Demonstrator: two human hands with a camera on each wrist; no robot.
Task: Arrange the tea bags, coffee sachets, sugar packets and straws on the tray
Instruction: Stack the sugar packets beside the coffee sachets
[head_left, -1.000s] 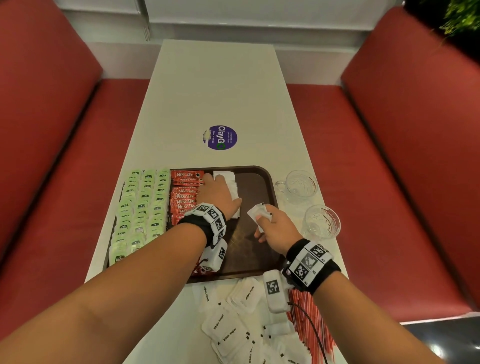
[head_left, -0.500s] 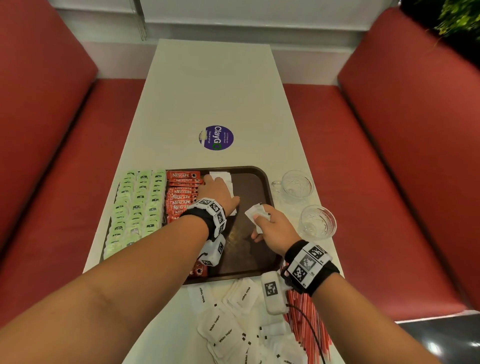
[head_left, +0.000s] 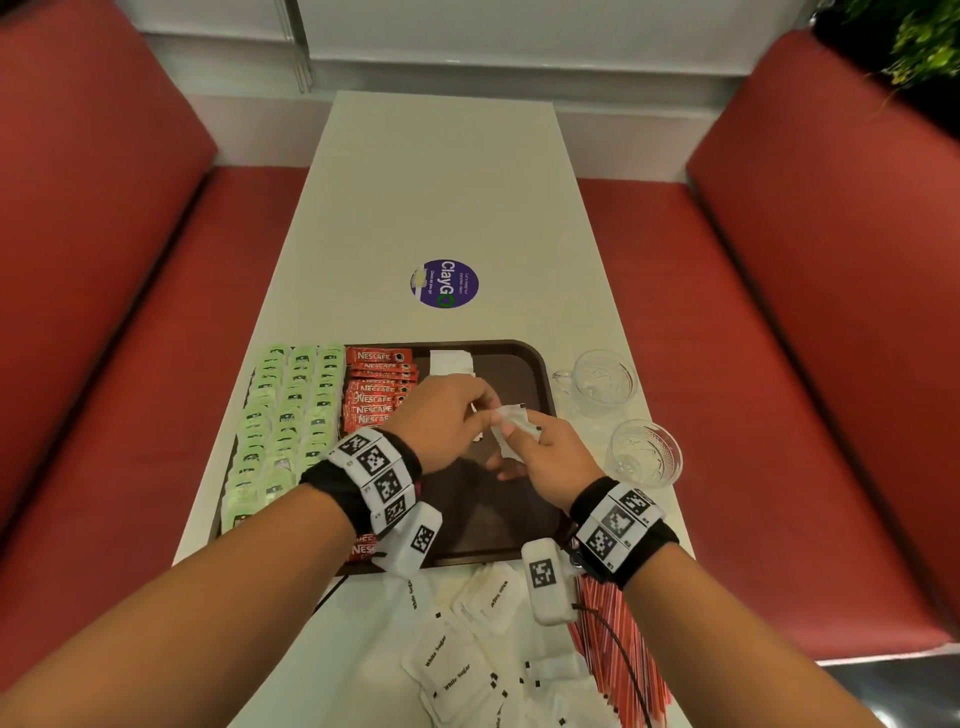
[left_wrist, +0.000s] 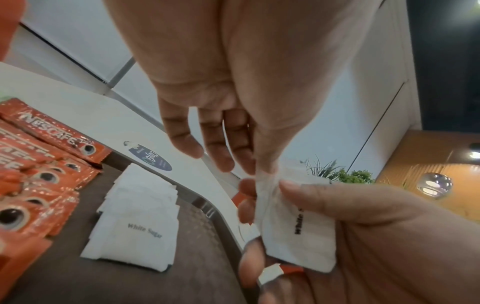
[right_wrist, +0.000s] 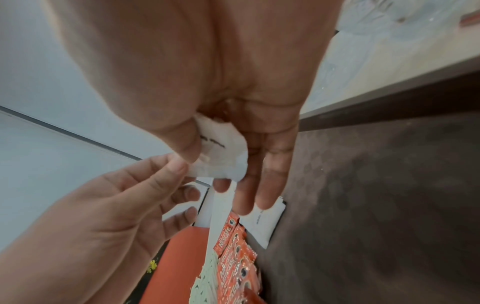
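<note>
Left of the left hand (head_left: 447, 421), green tea bags (head_left: 283, 426) lie in overlapping rows that fill the brown tray's (head_left: 540, 374) left end, reaching its left rim. Just beside them, under that hand's wrist, red coffee sachets (head_left: 382, 387) run in a column from the far rim toward the near one. Beyond the left hand, a short stack of placed sugar packets (left_wrist: 140, 224) sits against the far rim, touching the sachets' right edge. Both hands meet above the tray's middle: the left hand pinches the upper corner of a white sugar packet (head_left: 514, 423) between thumb and forefinger, its other fingers loosely straight, while the right hand (head_left: 550, 457) grips the same packet with its thumb pressed over the printed face. Below and right of the hands, the tray floor lies bare out to its right rim. Right of the right hand, two glass cups (head_left: 618, 410) stand on the white surface (head_left: 441, 182), just beside the tray's right edge. Nearer than the wrists, loose sugar packets (head_left: 467, 649) are scattered on the surface, with red straws (head_left: 618, 644) at its right edge.
</note>
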